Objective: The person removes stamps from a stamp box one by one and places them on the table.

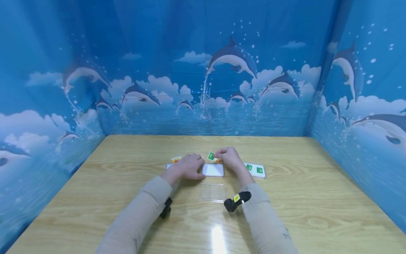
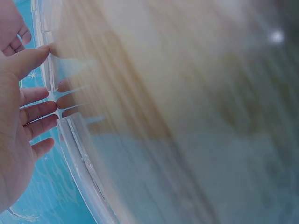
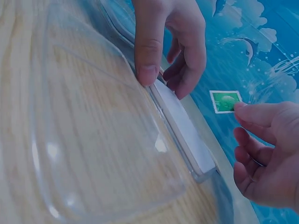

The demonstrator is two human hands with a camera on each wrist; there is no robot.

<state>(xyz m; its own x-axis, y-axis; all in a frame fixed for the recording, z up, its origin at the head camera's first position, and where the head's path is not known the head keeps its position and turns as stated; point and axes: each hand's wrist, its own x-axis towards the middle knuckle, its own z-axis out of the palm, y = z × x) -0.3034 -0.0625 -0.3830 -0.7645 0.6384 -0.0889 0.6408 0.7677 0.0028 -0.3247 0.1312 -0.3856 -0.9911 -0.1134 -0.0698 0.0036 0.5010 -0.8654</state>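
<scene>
A small green picture card (image 1: 210, 155) is pinched between the thumb and fingertips of my right hand (image 1: 230, 157), above the table beyond the middle white box (image 1: 213, 170). In the right wrist view the green card (image 3: 225, 101) has a white edge and is lifted clear of the surface. My left hand (image 1: 189, 166) rests at the left end of the middle box. Its thumb (image 3: 148, 73) touches the box's edge in the right wrist view. In the left wrist view the left hand's fingers (image 2: 39, 112) are spread and fairly straight, reaching down between two boxes.
An orange card (image 1: 217, 161) lies partly under the right hand, another orange card (image 1: 176, 159) beyond the left hand. At right, a white box (image 1: 259, 175) bears green cards. The left box (image 1: 168, 165) is mostly hidden. A clear plastic lid (image 1: 213, 192) lies nearer.
</scene>
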